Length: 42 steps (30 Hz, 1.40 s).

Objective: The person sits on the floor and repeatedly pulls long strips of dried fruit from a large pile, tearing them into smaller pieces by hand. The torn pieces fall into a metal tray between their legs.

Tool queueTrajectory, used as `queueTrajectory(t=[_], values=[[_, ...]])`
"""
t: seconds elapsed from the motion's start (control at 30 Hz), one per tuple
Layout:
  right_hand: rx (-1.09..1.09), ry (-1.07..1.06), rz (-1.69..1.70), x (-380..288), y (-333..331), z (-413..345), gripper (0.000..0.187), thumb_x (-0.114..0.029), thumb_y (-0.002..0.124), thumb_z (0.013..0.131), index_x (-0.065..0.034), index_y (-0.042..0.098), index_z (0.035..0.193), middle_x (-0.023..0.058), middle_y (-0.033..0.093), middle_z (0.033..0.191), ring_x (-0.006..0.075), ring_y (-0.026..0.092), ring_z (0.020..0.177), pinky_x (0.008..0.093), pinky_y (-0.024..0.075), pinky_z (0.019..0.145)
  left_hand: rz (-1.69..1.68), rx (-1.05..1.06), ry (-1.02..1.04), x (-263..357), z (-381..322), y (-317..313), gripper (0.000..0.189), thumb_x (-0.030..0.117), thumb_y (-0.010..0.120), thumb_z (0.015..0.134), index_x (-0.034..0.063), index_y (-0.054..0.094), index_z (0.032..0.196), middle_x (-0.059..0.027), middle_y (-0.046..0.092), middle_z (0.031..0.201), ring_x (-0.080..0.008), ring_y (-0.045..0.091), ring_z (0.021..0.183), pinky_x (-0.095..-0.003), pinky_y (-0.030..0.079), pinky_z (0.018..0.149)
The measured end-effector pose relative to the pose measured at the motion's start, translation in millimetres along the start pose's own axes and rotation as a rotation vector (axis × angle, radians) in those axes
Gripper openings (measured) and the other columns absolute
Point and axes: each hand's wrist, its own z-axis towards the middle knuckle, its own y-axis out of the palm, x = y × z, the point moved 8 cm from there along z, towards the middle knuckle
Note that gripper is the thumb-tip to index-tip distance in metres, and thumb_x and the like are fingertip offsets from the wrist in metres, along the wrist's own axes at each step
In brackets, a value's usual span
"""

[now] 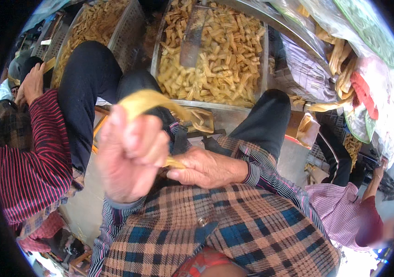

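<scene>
My left hand (136, 149) is raised in front of my body and blurred, its fingers closed on a yellow pliable strip (148, 100) that looks like tofu skin. The strip arches over the fist, and its far end hangs to the right. My right hand (207, 168) sits lower, near my waist, pinching a short yellow piece (174, 162) between thumb and fingers. Whether that piece belongs to the same strip is hidden behind the left hand. Past my knees stands a clear-walled bin (210, 104) filled with knotted yellow pieces (224, 59).
A flat grey bar (192, 38) lies on the pieces. A second crate (126, 31) holds more at the upper left. To the left, a co-worker's hand (32, 85) holds a strip. Long strips (344, 79) and plastic sheeting (387, 104) are at right, near another person's checked garment (335, 204).
</scene>
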Motion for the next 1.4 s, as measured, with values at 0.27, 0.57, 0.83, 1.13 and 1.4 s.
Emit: queueTrajectory(t=[0.27,0.57,0.83,1.13,1.4], values=[[0.479,-0.502,-0.654,-75.9,-45.9,9.8,0.018,-0.013,0.064,0.082,0.0024,0.055,0.080,0.0133,0.056,0.080,0.0302,0.060,0.075,0.0341,0.0490,0.059,0.718,-0.110,0.062,-39.9,-8.7,-60.3,0.025,0.025,0.059,0.090,0.0030,0.053,0.099,0.0016,0.053,0.074,-0.0054,0.050,0.063,-0.0200,0.043,0.058],[0.230,0.244,0.033,60.1,-76.9,-25.0,0.023,-0.025,0.058,0.090,-0.0020,0.060,0.087,0.0034,0.060,0.076,0.0147,0.058,0.070,0.0299,0.0484,0.064,1.841,-0.430,0.509,-34.7,-6.4,3.0,0.021,0.013,0.072,0.072,0.0013,0.063,0.086,-0.0052,0.051,0.068,-0.0189,0.054,0.055,-0.0284,0.047,0.050],[0.564,-0.057,-0.440,8.8,-49.4,-1.7,0.044,-0.009,0.073,0.072,-0.0054,0.052,0.110,0.0094,0.058,0.080,0.0184,0.058,0.068,0.0265,0.0472,0.062,0.298,0.398,-0.243,-91.6,-12.8,-107.1,0.031,0.032,0.050,0.095,0.0021,0.059,0.100,-0.0015,0.056,0.083,-0.0076,0.052,0.066,-0.0199,0.044,0.056],[0.795,-0.048,0.506,-19.0,-105.0,-35.3,0.022,0.004,0.064,0.081,-0.0071,0.047,0.090,0.0053,0.060,0.081,0.0095,0.059,0.072,0.0211,0.0493,0.064,0.033,0.043,-0.040,-65.4,6.8,-28.0,0.040,0.004,0.064,0.082,0.0005,0.048,0.119,-0.0100,0.061,0.103,-0.0181,0.063,0.089,-0.0335,0.050,0.087],[0.684,0.181,0.134,-3.9,-79.6,-20.3,0.026,-0.009,0.070,0.081,-0.0032,0.052,0.099,0.0021,0.059,0.076,0.0051,0.054,0.061,0.0196,0.0428,0.051,0.943,0.145,0.374,-29.3,10.8,-34.3,0.018,0.019,0.054,0.094,0.0022,0.059,0.098,-0.0052,0.062,0.094,-0.0147,0.060,0.086,-0.0315,0.048,0.084]])
